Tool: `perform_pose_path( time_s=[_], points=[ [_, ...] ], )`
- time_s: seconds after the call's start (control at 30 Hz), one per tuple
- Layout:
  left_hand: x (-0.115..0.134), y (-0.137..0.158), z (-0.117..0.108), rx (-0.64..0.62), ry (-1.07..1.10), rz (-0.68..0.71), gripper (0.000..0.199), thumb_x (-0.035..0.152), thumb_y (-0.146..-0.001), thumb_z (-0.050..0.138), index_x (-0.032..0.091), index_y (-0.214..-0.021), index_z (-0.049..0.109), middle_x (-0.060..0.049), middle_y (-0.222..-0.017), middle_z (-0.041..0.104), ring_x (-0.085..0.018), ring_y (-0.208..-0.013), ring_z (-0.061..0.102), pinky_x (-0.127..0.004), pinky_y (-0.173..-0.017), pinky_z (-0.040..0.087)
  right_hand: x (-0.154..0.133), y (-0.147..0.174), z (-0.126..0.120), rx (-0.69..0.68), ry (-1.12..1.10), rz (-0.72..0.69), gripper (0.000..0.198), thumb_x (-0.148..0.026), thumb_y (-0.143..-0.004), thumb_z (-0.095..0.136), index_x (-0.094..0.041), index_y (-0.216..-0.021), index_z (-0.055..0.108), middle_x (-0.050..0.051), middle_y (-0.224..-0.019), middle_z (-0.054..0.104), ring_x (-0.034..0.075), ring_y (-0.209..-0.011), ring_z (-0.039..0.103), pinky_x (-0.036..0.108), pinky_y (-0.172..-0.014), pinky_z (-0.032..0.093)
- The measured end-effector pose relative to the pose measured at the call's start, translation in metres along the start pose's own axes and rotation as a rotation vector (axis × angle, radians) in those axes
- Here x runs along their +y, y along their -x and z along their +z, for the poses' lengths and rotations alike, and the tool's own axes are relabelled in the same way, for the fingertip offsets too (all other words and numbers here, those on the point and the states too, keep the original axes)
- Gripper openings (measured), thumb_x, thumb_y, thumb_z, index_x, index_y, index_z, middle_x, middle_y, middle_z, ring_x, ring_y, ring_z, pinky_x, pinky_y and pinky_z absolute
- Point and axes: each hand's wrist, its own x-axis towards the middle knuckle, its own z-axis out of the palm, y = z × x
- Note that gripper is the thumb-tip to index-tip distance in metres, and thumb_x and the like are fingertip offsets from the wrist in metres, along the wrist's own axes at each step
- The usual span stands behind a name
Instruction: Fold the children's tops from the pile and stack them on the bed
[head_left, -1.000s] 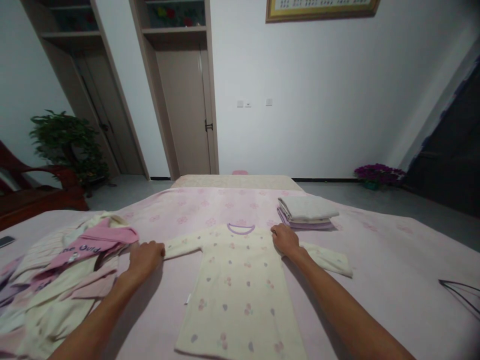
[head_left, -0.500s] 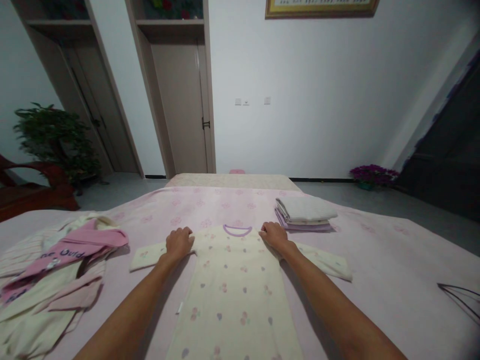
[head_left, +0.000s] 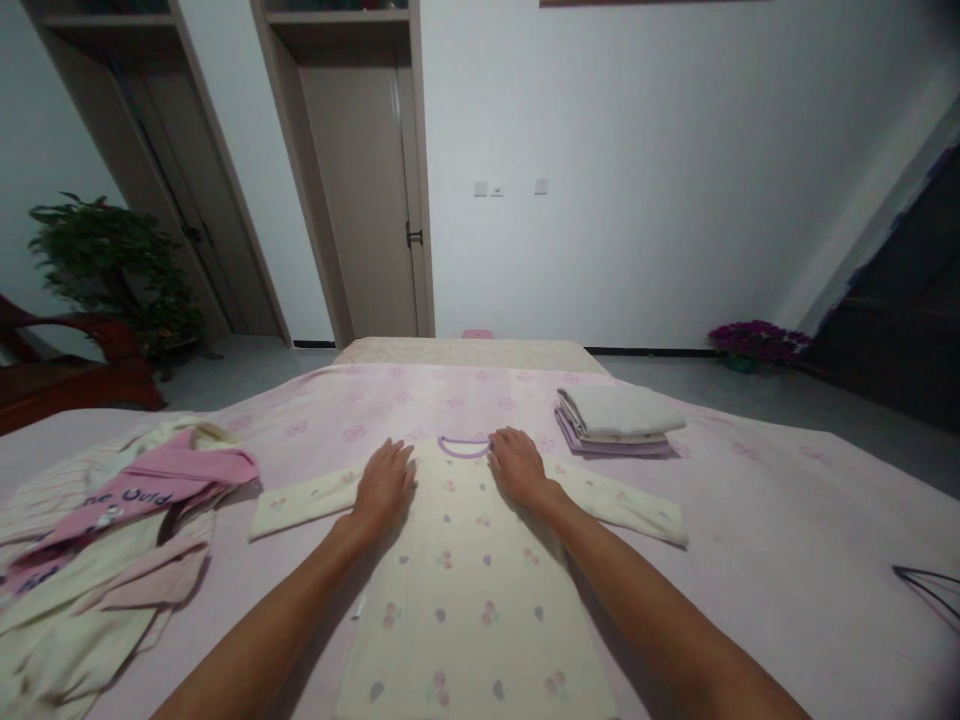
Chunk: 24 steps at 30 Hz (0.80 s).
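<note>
A cream long-sleeved child's top (head_left: 469,560) with a pale cherry and heart print lies spread flat in front of me, its lilac-trimmed neck at the far end and its sleeves out to both sides. My left hand (head_left: 386,485) rests on the left shoulder of the top, fingers stretched forward and laid flat. On the right shoulder, beside the neckline, lies my right hand (head_left: 517,465), also flat with fingers extended. Neither hand grips the cloth.
A pink flowered sheet (head_left: 765,560) covers the table. Crumpled clothes (head_left: 112,540) are heaped at the left. Behind my right hand stands a stack of folded clothes (head_left: 619,420). Dark thin straps or wires (head_left: 926,580) lie at the right edge.
Both hands have moved inward toward the neckline. Their fingers, earlier curled at the shoulder edges, are now flattened on the top. The view has tilted slightly down.
</note>
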Motion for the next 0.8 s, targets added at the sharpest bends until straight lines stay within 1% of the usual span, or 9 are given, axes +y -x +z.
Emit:
perform_pose_path(
  time_s=[0.03, 0.1, 0.2, 0.27, 0.37, 0.5, 0.6, 0.7, 0.8],
  points=[
    [0.010, 0.004, 0.006, -0.003, 0.056, 0.057, 0.046, 0.032, -0.100, 0.036, 0.013, -0.138, 0.053, -0.015, -0.147, 0.052, -0.030, -0.142, 0.039, -0.048, -0.115, 0.033, -0.009, 0.007, 0.003, -0.029, -0.013, -0.041, 0.046, -0.033, -0.099, 0.044, -0.016, -0.141, 0.049, 0.014, -0.150, 0.046, 0.027, -0.141, 0.034, 0.041, -0.116, 0.020],
    [0.027, 0.015, 0.014, -0.049, 0.114, 0.131, 0.051, 0.036, -0.101, 0.034, 0.010, -0.142, 0.049, -0.019, -0.150, 0.048, -0.032, -0.143, 0.037, -0.050, -0.115, 0.035, -0.026, 0.024, 0.009, -0.108, -0.048, -0.110, 0.055, -0.037, -0.100, 0.040, -0.012, -0.149, 0.039, 0.016, -0.158, 0.035, 0.029, -0.147, 0.024, 0.045, -0.119, 0.014],
    [0.042, 0.033, 0.017, -0.141, 0.082, 0.189, 0.057, 0.043, -0.102, 0.035, 0.010, -0.147, 0.045, -0.021, -0.154, 0.041, -0.035, -0.145, 0.034, -0.052, -0.117, 0.031, -0.042, 0.052, 0.014, -0.182, -0.088, -0.154, 0.060, -0.042, -0.102, 0.035, -0.011, -0.153, 0.034, 0.017, -0.162, 0.025, 0.031, -0.151, 0.017, 0.049, -0.120, 0.011],
    [0.044, 0.045, 0.013, -0.161, 0.041, 0.203, 0.057, 0.046, -0.102, 0.036, 0.015, -0.149, 0.044, -0.018, -0.157, 0.037, -0.035, -0.146, 0.032, -0.052, -0.118, 0.027, -0.045, 0.069, 0.015, -0.186, -0.099, -0.158, 0.061, -0.044, -0.102, 0.032, -0.013, -0.155, 0.032, 0.015, -0.164, 0.021, 0.031, -0.152, 0.013, 0.049, -0.121, 0.009],
    [0.040, 0.060, 0.008, -0.154, -0.002, 0.204, 0.057, 0.047, -0.101, 0.038, 0.020, -0.151, 0.042, -0.016, -0.158, 0.036, -0.034, -0.147, 0.030, -0.051, -0.118, 0.026, -0.043, 0.092, 0.009, -0.194, -0.101, -0.161, 0.062, -0.046, -0.103, 0.031, -0.014, -0.156, 0.031, 0.014, -0.164, 0.018, 0.030, -0.152, 0.010, 0.049, -0.122, 0.007],
    [0.035, 0.076, 0.004, -0.142, -0.040, 0.188, 0.057, 0.048, -0.101, 0.040, 0.022, -0.151, 0.042, -0.014, -0.159, 0.035, -0.032, -0.148, 0.029, -0.050, -0.118, 0.027, -0.042, 0.121, -0.004, -0.196, -0.102, -0.119, 0.062, -0.046, -0.102, 0.033, -0.014, -0.156, 0.032, 0.014, -0.164, 0.017, 0.030, -0.153, 0.008, 0.051, -0.122, 0.006],
    [0.037, 0.086, -0.003, -0.162, -0.045, 0.156, 0.056, 0.046, -0.100, 0.041, 0.023, -0.151, 0.042, -0.013, -0.159, 0.034, -0.033, -0.148, 0.029, -0.052, -0.118, 0.027, -0.045, 0.145, -0.012, -0.211, -0.119, -0.093, 0.063, -0.048, -0.101, 0.037, -0.018, -0.156, 0.032, 0.012, -0.164, 0.016, 0.031, -0.152, 0.008, 0.055, -0.122, 0.007],
    [0.040, 0.098, -0.013, -0.192, -0.044, 0.136, 0.056, 0.045, -0.100, 0.042, 0.025, -0.152, 0.041, -0.013, -0.160, 0.033, -0.034, -0.148, 0.028, -0.056, -0.118, 0.025, -0.047, 0.167, -0.018, -0.226, -0.131, -0.102, 0.065, -0.050, -0.099, 0.041, -0.021, -0.157, 0.030, 0.011, -0.164, 0.014, 0.033, -0.152, 0.008, 0.057, -0.121, 0.008],
    [0.041, 0.114, -0.019, -0.204, -0.043, 0.138, 0.055, 0.043, -0.099, 0.043, 0.025, -0.151, 0.042, -0.014, -0.159, 0.033, -0.035, -0.148, 0.027, -0.059, -0.118, 0.023, -0.043, 0.186, -0.022, -0.213, -0.139, -0.130, 0.066, -0.052, -0.098, 0.044, -0.023, -0.156, 0.031, 0.009, -0.164, 0.015, 0.034, -0.152, 0.009, 0.057, -0.122, 0.007]
  ],
)
